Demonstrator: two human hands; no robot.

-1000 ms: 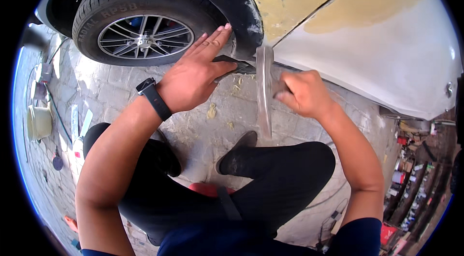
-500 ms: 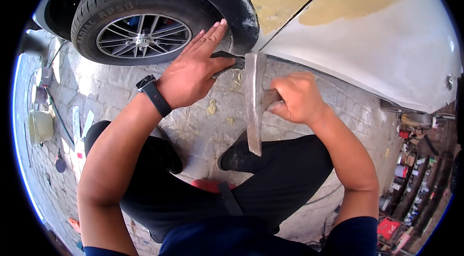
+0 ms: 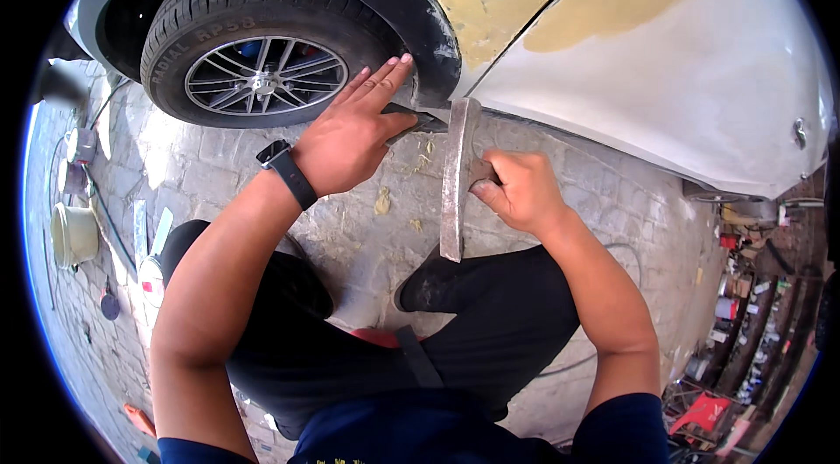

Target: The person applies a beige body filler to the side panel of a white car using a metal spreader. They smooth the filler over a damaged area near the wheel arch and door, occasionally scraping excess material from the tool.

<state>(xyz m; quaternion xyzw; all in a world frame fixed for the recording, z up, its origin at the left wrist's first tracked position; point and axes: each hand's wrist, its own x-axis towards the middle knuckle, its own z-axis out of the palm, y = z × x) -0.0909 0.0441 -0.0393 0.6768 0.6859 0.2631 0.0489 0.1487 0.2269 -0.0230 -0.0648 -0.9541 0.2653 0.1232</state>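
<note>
My right hand point(image 3: 525, 190) grips a hammer by its short visible handle. The hammer's long, worn metal head point(image 3: 458, 188) stands lengthwise toward me, its far end near the bottom corner of the car body. My left hand point(image 3: 348, 138) reaches forward with fingers stretched out, the fingertips beside the lower end of the dark wheel arch trim point(image 3: 407, 13). Under its thumb sticks out a dark, flat, pointed piece point(image 3: 429, 123), close to the hammer head. Whether that piece is held or fixed to the car is hidden by the hand. A black watch circles my left wrist.
Ahead on the left is the car wheel point(image 3: 262, 83); a white door panel point(image 3: 647, 105) with tan filler patches spans the right. Paving point(image 3: 367, 245) lies below, with crumbs of yellowish material. A pale bucket point(image 3: 75, 234) stands far left. Cluttered shelves point(image 3: 752, 333) stand at right.
My right hand and the hammer have shifted a little left, and the hammer's near end sits farther from me. My left hand keeps nearly the same place. The whole view has shifted slightly.
</note>
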